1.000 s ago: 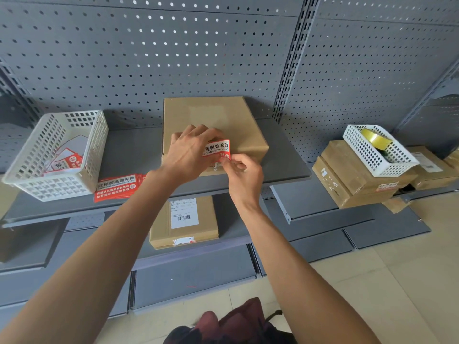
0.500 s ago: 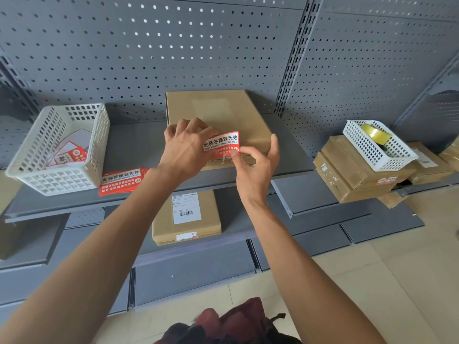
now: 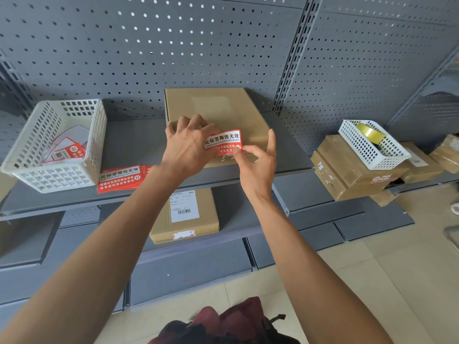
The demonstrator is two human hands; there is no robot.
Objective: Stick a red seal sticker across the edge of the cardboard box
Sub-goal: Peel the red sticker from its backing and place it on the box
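One red seal sticker (image 3: 222,143) sits at the front edge of one cardboard box (image 3: 218,115) on the shelf (image 3: 134,145), pinched by two hands, left (image 3: 186,147) and right (image 3: 257,162), between two white baskets (image 3: 57,145).

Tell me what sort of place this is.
Likely a packing or parcel storeroom: grey pegboard shelving, taped cardboard parcels, a labelled box below, and a stack of red seal stickers.
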